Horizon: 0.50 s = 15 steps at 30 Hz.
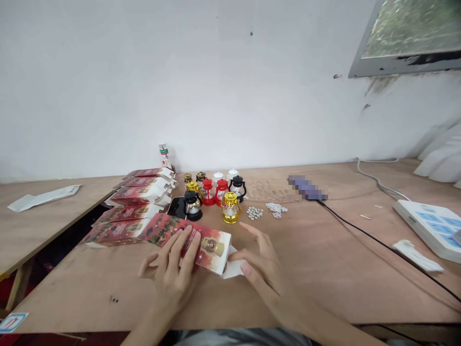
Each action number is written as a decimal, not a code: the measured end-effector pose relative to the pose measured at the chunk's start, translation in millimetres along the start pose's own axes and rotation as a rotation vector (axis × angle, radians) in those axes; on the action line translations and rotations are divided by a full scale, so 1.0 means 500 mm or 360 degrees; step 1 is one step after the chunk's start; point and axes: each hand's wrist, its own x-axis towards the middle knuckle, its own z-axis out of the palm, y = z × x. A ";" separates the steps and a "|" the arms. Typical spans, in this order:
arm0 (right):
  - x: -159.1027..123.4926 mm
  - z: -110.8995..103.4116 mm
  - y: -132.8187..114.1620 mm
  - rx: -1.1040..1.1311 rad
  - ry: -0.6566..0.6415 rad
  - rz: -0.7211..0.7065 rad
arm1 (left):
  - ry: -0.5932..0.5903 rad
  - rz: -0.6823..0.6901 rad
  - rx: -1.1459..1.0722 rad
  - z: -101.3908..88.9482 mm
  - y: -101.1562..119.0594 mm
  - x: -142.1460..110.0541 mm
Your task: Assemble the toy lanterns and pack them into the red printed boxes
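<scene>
A red printed cardboard box [212,246] with a lantern picture lies slantwise on the table in front of me. My left hand [175,269] holds it from above, fingers laid across its printed face. At the near right end a white flap [234,270] sticks out, and my right hand [264,264] has it between thumb and a finger, with the index finger stretched away. Whether anything is inside the box is hidden. Just behind it stands a gold mini lantern [231,208], beside a black lantern [193,205] and red lanterns [208,192].
Several red boxes [139,194] with open white ends are stacked left. Behind the lanterns lies a dark phone [176,207]. Button cells [255,213] and white pieces [276,208] lie right of them. A cable [360,230] crosses toward a white device [430,223].
</scene>
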 end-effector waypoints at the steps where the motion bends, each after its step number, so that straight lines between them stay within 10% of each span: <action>1: 0.002 0.001 0.003 0.0073 -0.0051 0.0057 | -0.0009 0.0019 -0.0003 0.000 0.001 -0.001; 8: 0.013 0.023 0.024 0.1115 -0.0374 0.0415 | -0.0107 0.0030 -0.0054 -0.006 -0.007 -0.013; 15: -0.003 0.015 0.027 0.1162 -0.0213 0.0362 | -0.0135 0.0076 -0.0065 -0.037 -0.034 0.000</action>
